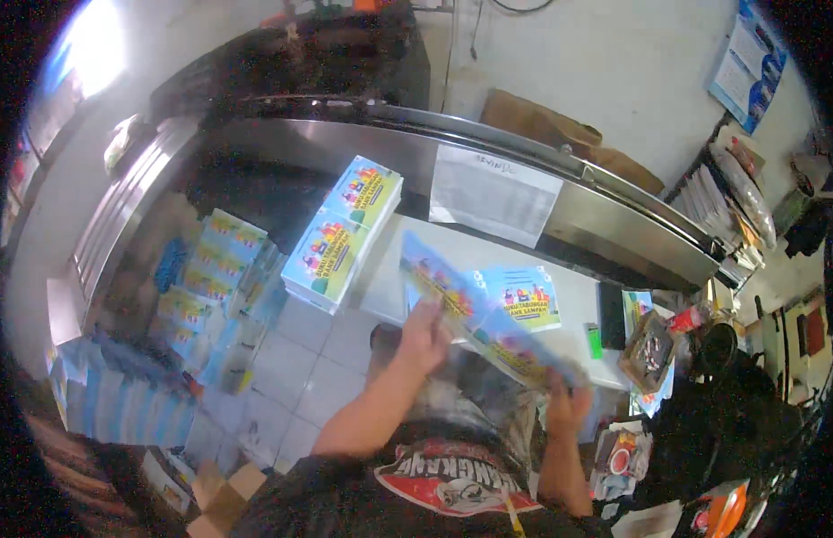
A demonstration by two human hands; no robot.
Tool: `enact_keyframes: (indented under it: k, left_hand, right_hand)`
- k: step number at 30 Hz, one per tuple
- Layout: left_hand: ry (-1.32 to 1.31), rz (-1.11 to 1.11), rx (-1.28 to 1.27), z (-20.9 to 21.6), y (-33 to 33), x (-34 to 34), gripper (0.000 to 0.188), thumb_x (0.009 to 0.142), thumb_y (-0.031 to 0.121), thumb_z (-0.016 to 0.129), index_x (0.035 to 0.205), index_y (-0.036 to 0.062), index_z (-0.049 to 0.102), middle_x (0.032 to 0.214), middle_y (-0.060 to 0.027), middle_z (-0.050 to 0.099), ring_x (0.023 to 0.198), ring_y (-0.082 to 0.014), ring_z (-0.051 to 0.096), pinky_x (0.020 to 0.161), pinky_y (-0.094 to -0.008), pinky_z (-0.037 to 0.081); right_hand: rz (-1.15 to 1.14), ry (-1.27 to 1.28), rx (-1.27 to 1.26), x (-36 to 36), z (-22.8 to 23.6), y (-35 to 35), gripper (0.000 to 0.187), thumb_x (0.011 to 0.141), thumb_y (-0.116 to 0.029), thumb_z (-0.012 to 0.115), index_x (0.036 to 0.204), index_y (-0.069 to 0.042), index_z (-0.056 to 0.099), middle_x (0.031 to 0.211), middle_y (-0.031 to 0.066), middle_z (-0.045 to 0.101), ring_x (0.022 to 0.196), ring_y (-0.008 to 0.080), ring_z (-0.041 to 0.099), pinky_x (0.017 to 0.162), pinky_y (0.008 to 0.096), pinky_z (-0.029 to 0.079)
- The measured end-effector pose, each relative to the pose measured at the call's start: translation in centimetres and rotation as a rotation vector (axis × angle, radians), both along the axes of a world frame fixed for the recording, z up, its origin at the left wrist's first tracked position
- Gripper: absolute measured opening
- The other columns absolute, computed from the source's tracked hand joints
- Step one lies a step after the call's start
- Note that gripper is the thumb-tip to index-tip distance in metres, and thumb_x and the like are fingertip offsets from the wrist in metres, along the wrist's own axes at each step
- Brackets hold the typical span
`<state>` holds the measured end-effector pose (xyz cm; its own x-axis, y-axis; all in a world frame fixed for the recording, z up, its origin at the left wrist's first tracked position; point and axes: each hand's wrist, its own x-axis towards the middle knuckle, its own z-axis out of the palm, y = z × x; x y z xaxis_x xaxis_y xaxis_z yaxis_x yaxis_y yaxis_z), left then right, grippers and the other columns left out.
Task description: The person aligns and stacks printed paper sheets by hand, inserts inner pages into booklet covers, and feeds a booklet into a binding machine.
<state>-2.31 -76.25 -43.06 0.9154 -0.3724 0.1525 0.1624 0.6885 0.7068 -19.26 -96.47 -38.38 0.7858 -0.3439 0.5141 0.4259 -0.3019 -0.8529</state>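
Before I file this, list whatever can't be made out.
All in the head view:
- Sheet: fine print blurred.
- Right hand: finger outlines lost to blur.
- Table: partly hidden by the sheet.
- Tray: contents too small to identify.
- Poster: print too small.

White table (381, 280) with booklet stack (331, 247) and green lighter (595, 342)

Pale wall (605, 63), white floor tiles (280, 359), glare (97, 49) upper left.

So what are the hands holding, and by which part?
A blurred, colourful printed sheet: left hand at its near edge, toward the left; right hand at its right end.
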Motion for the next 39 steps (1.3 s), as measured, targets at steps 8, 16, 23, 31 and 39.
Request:
enact_keyframes:
  k: [8, 16, 23, 31, 39]
  left_hand:
    - [0.552, 0.012, 0.230, 2.4, -0.6, -5.7, 0.035, 0.095, 0.018, 0.052, 0.125, 0.0005, 0.045, 0.115, -0.0112, 0.059, 0.099, -0.0210, 0.063, 0.076, -0.0334, 0.055]
    - [0.476, -0.416, 0.869, 2.2, 4.5, -4.7, 0.036, 0.094, 0.029, 0.055, 0.115, 0.0000, 0.055, 0.100, -0.0118, 0.066, 0.079, -0.0186, 0.066, 0.065, -0.0312, 0.055]
    - [0.203, -0.525, 0.906, 1.6, 6.0, -7.2, 0.037, 0.093, 0.029, 0.056, 0.117, 0.0014, 0.056, 0.093, -0.0100, 0.068, 0.077, -0.0136, 0.064, 0.064, -0.0283, 0.053]
    - [0.117, -0.471, 0.905, 2.1, 6.8, -6.5, 0.032, 0.094, 0.024, 0.055, 0.117, 0.0024, 0.055, 0.097, -0.0097, 0.068, 0.081, -0.0145, 0.065, 0.066, -0.0286, 0.053]
    - [0.093, -0.367, 0.942, 2.9, 9.7, -6.2, 0.035, 0.094, 0.028, 0.055, 0.119, 0.0031, 0.056, 0.104, -0.0094, 0.066, 0.094, -0.0157, 0.062, 0.082, -0.0316, 0.050]
  right_hand:
    - [-0.083, 0.492, -0.850, 5.9, 2.2, -0.2, 0.064, 0.078, -0.036, 0.070, 0.130, -0.006, 0.046, 0.136, 0.0180, 0.042, 0.124, 0.0348, 0.041, 0.103, 0.0460, 0.034]
    - [0.109, 0.526, -1.103, 7.6, -0.5, 1.5, 0.071, 0.071, -0.044, 0.071, 0.131, -0.014, 0.048, 0.135, 0.0117, 0.045, 0.124, 0.0300, 0.041, 0.097, 0.0481, 0.037]
    - [0.226, 0.561, -1.101, 8.9, 0.6, -0.2, 0.075, 0.068, -0.039, 0.074, 0.130, -0.006, 0.046, 0.134, 0.0129, 0.045, 0.123, 0.0313, 0.043, 0.099, 0.0464, 0.038]
    - [0.417, 0.899, -1.352, 14.2, 5.8, -5.5, 0.036, 0.083, -0.011, 0.049, 0.118, -0.008, 0.057, 0.098, 0.0184, 0.066, 0.085, 0.0368, 0.065, 0.077, 0.0478, 0.051]
    - [-0.565, -0.359, -1.220, 33.0, 23.6, -3.8, 0.046, 0.079, -0.002, 0.053, 0.125, -0.013, 0.056, 0.131, 0.0142, 0.052, 0.118, 0.0340, 0.049, 0.101, 0.0424, 0.039]
